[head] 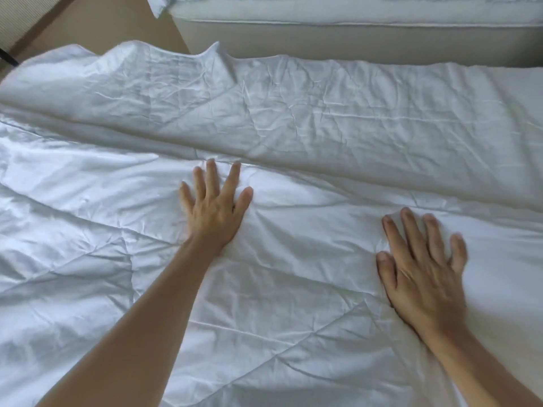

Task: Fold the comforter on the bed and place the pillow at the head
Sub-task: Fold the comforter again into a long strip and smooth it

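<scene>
The white quilted satin comforter (293,274), soft and slippery, lies under our flat, open left hand (216,208) and right hand (423,265); we judge its folded edge the best hold.

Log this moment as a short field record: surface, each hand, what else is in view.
surface: white quilted comforter, wrinkled, a folded edge running across the middle
left hand: flat, fingers spread, pressing the comforter near the fold edge
right hand: flat, fingers spread, on the comforter, slightly blurred
grip: none, both hands open
background: second bed beyond, tan floor between
pillow: not identifiable
</scene>
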Motion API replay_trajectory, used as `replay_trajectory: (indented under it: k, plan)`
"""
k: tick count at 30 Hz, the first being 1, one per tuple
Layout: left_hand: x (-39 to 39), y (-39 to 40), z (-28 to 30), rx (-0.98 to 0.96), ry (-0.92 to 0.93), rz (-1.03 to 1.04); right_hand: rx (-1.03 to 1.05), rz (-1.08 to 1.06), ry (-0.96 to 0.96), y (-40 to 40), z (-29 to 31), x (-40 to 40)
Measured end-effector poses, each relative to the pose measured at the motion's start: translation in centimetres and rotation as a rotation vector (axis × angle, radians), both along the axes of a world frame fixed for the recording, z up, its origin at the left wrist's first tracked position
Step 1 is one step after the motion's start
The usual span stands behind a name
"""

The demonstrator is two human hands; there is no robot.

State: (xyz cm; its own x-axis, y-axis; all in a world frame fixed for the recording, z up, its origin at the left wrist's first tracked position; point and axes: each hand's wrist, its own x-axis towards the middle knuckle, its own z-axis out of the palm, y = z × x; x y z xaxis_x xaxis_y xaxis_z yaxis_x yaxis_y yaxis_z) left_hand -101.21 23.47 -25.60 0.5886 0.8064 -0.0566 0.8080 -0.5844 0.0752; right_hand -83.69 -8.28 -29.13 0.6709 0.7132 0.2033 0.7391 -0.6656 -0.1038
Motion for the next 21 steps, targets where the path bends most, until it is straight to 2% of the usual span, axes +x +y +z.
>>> replay_trajectory:
  k: [2, 3, 6, 7, 12, 17, 21]
  plan:
    - [0.7, -3.4, 1.3, -0.021, -0.095, -0.012, 0.008, -0.007, -0.014, 0.0, -0.2, 0.0]
    - [1.4, -6.5, 1.8, -0.03, -0.134, -0.083, 0.015, -0.006, -0.026, -0.1, -0.3, -0.1]
    - [3.2, -17.0, 0.8, 0.019, -0.059, -0.433, 0.019, -0.006, -0.031, -0.4, -0.3, 0.1]
    - [3.6, -19.1, 0.1, 0.04, -0.025, -0.463, 0.013, 0.0, -0.018, -0.6, -0.2, 0.2]
    - [4.7, -18.8, -0.9, 0.038, 0.123, -0.41, -0.009, 0.099, 0.025, -4.2, 1.2, 1.9]
    - [5.3, -19.4, -0.9, -0.028, 0.209, -0.344, -0.034, -0.168, -0.004, -18.3, 2.7, 5.4]
    - [6.1, -23.7, -0.6, -0.044, 0.074, -0.242, -0.111, -0.367, -0.016, -31.6, 3.9, 6.0]
